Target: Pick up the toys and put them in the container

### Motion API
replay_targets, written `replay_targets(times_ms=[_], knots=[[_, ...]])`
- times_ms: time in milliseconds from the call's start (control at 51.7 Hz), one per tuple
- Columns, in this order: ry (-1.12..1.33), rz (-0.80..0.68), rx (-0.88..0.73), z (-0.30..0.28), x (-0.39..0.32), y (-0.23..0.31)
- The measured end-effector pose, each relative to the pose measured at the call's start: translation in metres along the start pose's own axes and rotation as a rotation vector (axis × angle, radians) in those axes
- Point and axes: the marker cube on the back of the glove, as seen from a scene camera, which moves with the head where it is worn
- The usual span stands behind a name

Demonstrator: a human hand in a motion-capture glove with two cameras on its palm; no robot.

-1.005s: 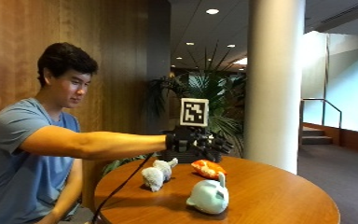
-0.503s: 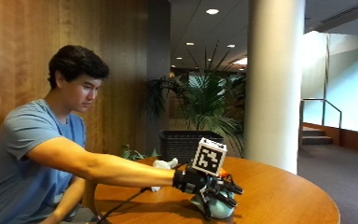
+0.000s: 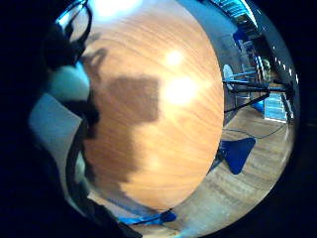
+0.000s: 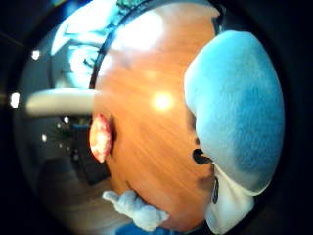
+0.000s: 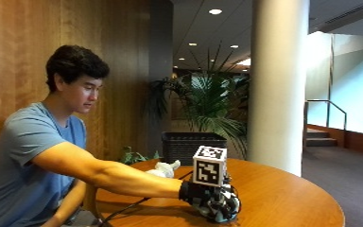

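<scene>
Gloved right hand [image 5: 211,204] at lower centre of outside frame, lowered onto round wooden surface [image 5: 282,198]. Grip curled around pale blue plush toy [image 4: 234,107], resting on surface. White plush toy [image 5: 162,169] near surface's far edge, left of hand. Orange toy [image 4: 101,137] visible in thumb-side view, well apart from blue toy.

The gloved right hand [image 5: 211,203] covers the pale blue toy [image 4: 234,112] — the orange toy [image 4: 101,137] sits hidden behind it.
</scene>
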Motion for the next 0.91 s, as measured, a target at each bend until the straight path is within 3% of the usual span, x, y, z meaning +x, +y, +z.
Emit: replay_targets(times_ms=[213,367,580,657,735,909], knots=[[0.198,0.014,0.063,-0.005,-0.024,0.01],[0.149,0.003,0.027,-0.035,-0.04,0.025],[0.156,0.047,0.144,-0.134,-0.071,0.054],[0.18,-0.083,0.183,-0.168,-0.087,0.073],[0.203,0.015,0.254,-0.206,-0.104,0.085],[0.219,0.014,0.353,-0.272,-0.145,0.113]])
